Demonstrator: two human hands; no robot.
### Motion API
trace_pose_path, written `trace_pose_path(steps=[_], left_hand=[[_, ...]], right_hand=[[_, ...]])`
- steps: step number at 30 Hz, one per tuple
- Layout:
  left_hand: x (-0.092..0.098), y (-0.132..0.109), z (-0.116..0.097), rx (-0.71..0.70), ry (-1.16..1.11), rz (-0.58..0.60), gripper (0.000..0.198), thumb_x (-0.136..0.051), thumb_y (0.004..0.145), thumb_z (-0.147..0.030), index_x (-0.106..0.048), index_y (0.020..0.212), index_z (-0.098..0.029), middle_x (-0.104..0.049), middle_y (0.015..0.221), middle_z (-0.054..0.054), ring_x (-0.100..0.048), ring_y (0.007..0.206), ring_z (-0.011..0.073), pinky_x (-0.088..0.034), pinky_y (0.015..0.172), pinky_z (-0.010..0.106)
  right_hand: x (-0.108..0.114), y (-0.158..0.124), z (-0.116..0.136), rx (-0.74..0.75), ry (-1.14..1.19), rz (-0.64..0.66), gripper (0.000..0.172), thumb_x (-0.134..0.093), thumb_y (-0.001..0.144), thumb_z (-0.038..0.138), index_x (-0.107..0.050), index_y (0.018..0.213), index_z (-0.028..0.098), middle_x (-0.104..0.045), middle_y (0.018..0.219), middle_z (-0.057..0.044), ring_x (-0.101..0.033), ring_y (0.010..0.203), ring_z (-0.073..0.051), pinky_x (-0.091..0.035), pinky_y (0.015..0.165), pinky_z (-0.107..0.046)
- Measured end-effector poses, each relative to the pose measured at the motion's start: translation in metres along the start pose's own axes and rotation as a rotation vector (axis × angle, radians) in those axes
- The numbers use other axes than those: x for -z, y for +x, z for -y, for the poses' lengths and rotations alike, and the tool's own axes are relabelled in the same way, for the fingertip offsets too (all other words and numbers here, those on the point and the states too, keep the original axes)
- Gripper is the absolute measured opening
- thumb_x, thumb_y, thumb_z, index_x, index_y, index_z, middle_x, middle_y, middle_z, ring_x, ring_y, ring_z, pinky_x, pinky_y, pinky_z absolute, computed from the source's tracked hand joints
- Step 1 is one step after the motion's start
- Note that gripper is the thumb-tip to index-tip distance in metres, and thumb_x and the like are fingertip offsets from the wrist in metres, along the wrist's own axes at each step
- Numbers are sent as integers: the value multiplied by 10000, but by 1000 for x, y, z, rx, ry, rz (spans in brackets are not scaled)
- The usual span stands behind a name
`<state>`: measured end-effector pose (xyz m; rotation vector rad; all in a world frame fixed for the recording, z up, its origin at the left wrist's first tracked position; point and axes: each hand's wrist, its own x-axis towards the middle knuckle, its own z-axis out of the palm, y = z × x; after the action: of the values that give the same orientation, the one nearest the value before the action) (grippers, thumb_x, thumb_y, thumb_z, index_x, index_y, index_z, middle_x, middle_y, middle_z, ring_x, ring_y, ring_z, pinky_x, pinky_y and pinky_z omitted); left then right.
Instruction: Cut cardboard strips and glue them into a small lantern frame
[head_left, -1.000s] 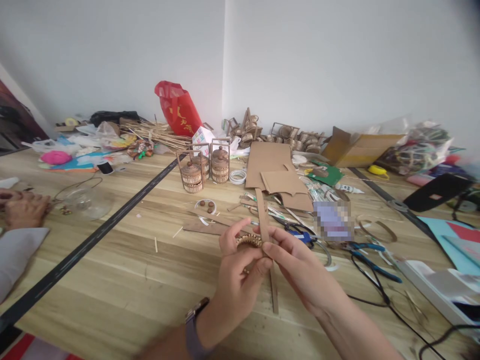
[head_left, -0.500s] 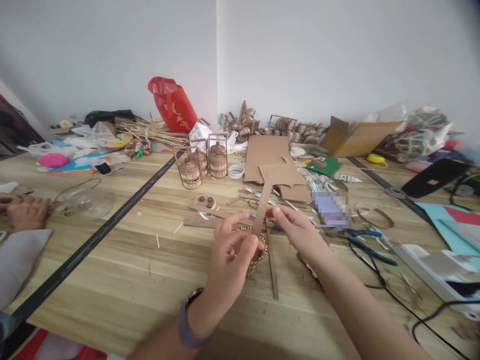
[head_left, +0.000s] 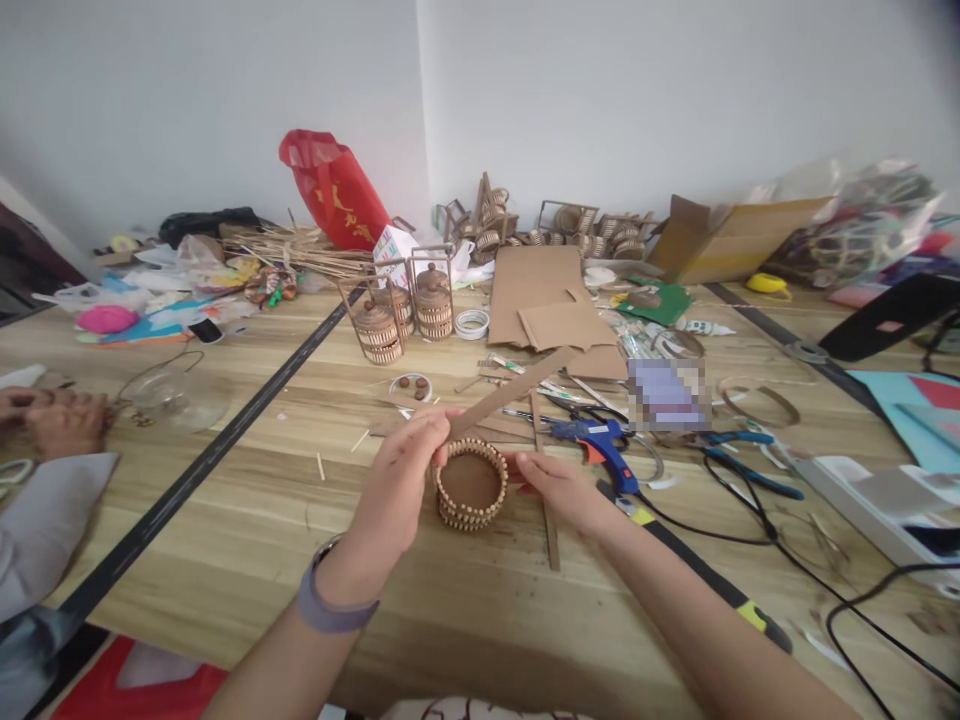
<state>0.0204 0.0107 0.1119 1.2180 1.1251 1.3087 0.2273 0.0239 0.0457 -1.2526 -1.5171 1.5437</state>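
Observation:
My left hand [head_left: 409, 465] pinches the lower end of a brown cardboard strip [head_left: 510, 390], which slants up to the right. Just below that pinch is a small round basket [head_left: 471, 513], its wall made of short pale stick pieces and its floor brown; the left fingertips are at its rim. My right hand [head_left: 555, 485] is at the basket's right side, fingertips stretched against the wall and thumb apart from it. Its lower fingers are partly hidden. Another thin brown strip [head_left: 551, 530] lies on the table under the right hand.
Right of my hands lie a blue glue gun [head_left: 600, 440], a yellow-black cutter [head_left: 705, 570], blue-handled pliers [head_left: 750, 465] and a white power strip [head_left: 862, 500]. Lidded baskets with handles [head_left: 379, 330] and cardboard sheets [head_left: 532, 290] stand or lie behind. A co-worker's hands [head_left: 67, 415] are at left.
My left hand has moved left, bringing the strip from over the basket to its rim, tilted lower. My right hand has left the strip and come down to the basket's side.

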Motion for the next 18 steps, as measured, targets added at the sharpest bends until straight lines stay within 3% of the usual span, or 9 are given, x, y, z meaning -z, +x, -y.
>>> trace_pose_path(steps=[4,7,10,14,18], left_hand=[[6,11,-1,65,-102,50,267,-612,814,-396,-731,915,-179,-513,638,-22,-506,679,143,-405,676,259],[10,15,-2,41,-106,49,246,-629,771,-371,-738,841,-161,-644,846,31,-558,815,166,-405,667,259],[12,15,-5,18,-53,52,215,-617,734,-350,-720,736,-162,-681,976,51,-560,912,187,-380,647,261],[14,15,-7,-9,-8,57,202,-593,721,-333,-718,717,-174,-696,950,45,-562,943,198,-378,707,276],[14,15,-8,-12,5,66,199,-586,732,-334,-708,719,-178,-701,953,40,-557,871,188,-362,682,286]], right_hand=[[-13,-12,3,-12,6,0,715,-492,764,809,-727,1115,233,-705,1198,-102,-651,1083,-289,-473,978,-475],[-16,-15,4,-34,11,17,742,-508,744,816,-710,1123,211,-706,1189,-117,-664,1045,-282,-478,940,-463],[-7,-14,11,-45,14,-76,765,-547,700,828,-700,1086,186,-719,1136,-141,-680,976,-270,-489,853,-430],[13,-16,47,42,127,-273,649,-593,711,786,-692,886,169,-747,926,-124,-676,823,-213,-469,702,-328],[21,-29,91,69,122,-140,665,-576,690,824,-669,777,171,-695,680,-72,-598,594,-153,-426,575,-287]])
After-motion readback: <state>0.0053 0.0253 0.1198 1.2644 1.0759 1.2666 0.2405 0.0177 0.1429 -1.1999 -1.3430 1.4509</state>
